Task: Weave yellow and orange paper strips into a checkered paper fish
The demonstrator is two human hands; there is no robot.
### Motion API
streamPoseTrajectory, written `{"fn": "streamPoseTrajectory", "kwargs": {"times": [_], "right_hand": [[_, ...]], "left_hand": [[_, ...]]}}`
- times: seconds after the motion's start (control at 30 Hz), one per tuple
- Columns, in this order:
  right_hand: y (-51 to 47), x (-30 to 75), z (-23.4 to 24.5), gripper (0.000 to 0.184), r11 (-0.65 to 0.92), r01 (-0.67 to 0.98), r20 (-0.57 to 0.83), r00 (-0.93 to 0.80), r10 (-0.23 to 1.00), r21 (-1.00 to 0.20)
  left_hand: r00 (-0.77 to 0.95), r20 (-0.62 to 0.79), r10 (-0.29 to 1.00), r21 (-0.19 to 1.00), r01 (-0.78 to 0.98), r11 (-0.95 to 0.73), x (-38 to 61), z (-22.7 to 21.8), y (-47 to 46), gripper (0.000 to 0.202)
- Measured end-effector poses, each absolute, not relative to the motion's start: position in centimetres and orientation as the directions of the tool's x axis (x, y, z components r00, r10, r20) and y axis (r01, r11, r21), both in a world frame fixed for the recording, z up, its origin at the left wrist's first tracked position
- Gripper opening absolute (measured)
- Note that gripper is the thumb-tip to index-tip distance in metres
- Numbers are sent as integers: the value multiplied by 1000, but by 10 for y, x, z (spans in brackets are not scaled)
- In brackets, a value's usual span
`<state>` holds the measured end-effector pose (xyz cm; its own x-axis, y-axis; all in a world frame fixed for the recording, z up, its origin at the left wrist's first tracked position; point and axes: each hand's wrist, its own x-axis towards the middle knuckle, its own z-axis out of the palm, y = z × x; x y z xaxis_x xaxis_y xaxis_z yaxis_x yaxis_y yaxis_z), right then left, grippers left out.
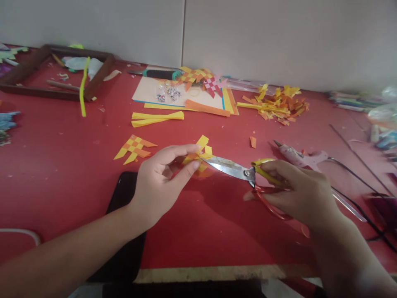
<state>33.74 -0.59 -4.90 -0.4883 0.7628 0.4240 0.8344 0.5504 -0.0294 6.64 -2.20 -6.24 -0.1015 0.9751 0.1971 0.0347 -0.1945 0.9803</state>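
Note:
My left hand (164,178) pinches a small woven piece of yellow and orange paper strips (203,143) between thumb and fingers. My right hand (300,194) grips a pair of scissors (229,169) with one yellow and one red handle. Their blades look closed or nearly so, and the tip touches the paper piece by my left fingertips. Part of the woven piece is hidden behind the fingers and blades. Left of my left hand lies a finished-looking woven paper fish (134,147) in yellow and orange checks with a small eye.
Yellow paper strips (157,118) lie beyond my hands. Behind them are paper sheets (142,91) with woven fish and a bag of small eyes. A scrap heap (279,105), a glue gun (297,156) with cord, a black phone (124,194) and a wooden frame (40,92) lie around.

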Motion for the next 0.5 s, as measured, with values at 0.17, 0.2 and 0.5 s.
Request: {"fn": "streamPoseTrajectory", "kwargs": {"times": [0.17, 0.2, 0.5], "right_hand": [[-6, 340, -50, 59, 550, 835, 418, -490, 765, -28], [-6, 340, -50, 59, 550, 835, 413, -490, 768, -32], [-6, 336, -50, 57, 503, 861, 391, -441, 808, -67]], "left_hand": [[-108, 183, 977, 983, 16, -183, 66, -63, -23, 25], [-110, 179, 978, 984, 15, -179, 66, -63, -23, 25], [-98, 164, 982, 986, 22, -163, 66, -62, -23, 25]]}}
